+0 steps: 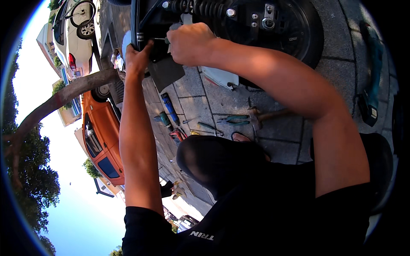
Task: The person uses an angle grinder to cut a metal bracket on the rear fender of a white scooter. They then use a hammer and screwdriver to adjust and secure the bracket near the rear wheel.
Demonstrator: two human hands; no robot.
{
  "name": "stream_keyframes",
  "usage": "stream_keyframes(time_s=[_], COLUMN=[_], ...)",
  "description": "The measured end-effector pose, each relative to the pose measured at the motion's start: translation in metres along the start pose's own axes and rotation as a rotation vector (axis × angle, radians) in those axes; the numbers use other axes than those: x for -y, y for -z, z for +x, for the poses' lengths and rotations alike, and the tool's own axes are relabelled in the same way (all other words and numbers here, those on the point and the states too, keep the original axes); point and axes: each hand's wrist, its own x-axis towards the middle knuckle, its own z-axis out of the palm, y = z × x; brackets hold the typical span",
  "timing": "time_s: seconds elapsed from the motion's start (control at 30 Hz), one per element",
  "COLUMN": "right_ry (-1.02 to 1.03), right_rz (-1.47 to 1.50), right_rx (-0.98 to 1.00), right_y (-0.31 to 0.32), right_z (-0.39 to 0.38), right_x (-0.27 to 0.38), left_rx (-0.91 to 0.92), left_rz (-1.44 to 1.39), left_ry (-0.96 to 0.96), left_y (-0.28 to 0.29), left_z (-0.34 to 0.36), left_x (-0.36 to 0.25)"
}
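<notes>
My right hand (192, 45) is closed in a fist around a screwdriver (159, 39), whose thin metal shaft points left into the dark rear section of a scooter. Most of the handle is hidden in the fist. My left hand (137, 59) grips the edge of that black rear part (147, 32), with its thumb beside the shaft. The screwdriver's tip and some left fingers are hard to see. A black flap (165, 74) hangs below the hands. Right of them are the coil spring (198, 7) and the black wheel (294, 32) with its bolted hub.
On the paving lie a hammer (256, 117), green-handled pliers (235, 120), a blue tool (170, 109), and a green power tool (164, 120). A white panel (220, 77) is near the wheel. A long teal tool (375, 72) rests at right. Beyond are an orange vehicle (102, 136) and a tree trunk (72, 87).
</notes>
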Motion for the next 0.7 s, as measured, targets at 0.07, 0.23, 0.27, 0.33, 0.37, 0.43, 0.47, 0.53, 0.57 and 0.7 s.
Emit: stream_keyframes(time_s=[0.07,0.23,0.27,0.33,0.37,0.43,0.47,0.53,0.57,0.7], right_ry=[-0.248,-0.525,-0.523,-0.428,-0.333,-0.195,-0.156,-0.011,0.024,0.083], right_rz=[0.45,1.237,1.181,0.887,0.649,0.344,0.273,0.133,0.093,-0.019], right_rx=[0.109,0.36,0.385,0.408,0.407,0.357,0.306,0.243,0.209,0.16], right_y=[0.024,0.028,0.029,0.033,0.036,0.036,0.035,0.037,0.032,0.019], right_z=[0.01,0.013,0.012,0.015,0.02,0.02,0.017,0.009,0.005,0.002], right_x=[0.0,0.001,0.002,-0.001,-0.002,0.0,0.001,0.005,0.006,0.006], left_rx=[0.017,0.006,0.0,-0.006,-0.008,-0.012,0.003,0.014,0.017,0.037], left_rz=[0.002,-0.023,-0.006,0.03,0.042,0.07,0.055,0.025,0.022,-0.011], left_ry=[0.019,0.004,0.002,-0.011,-0.012,-0.005,-0.001,0.011,0.008,-0.01], left_y=[0.0,0.0,0.0,-0.001,-0.001,-0.001,-0.004,-0.003,-0.003,-0.002], left_z=[0.001,0.0,-0.002,-0.007,-0.008,-0.013,-0.011,-0.003,-0.001,0.005], left_x=[0.002,0.0,0.0,-0.012,-0.019,-0.025,-0.022,-0.013,-0.005,0.005])
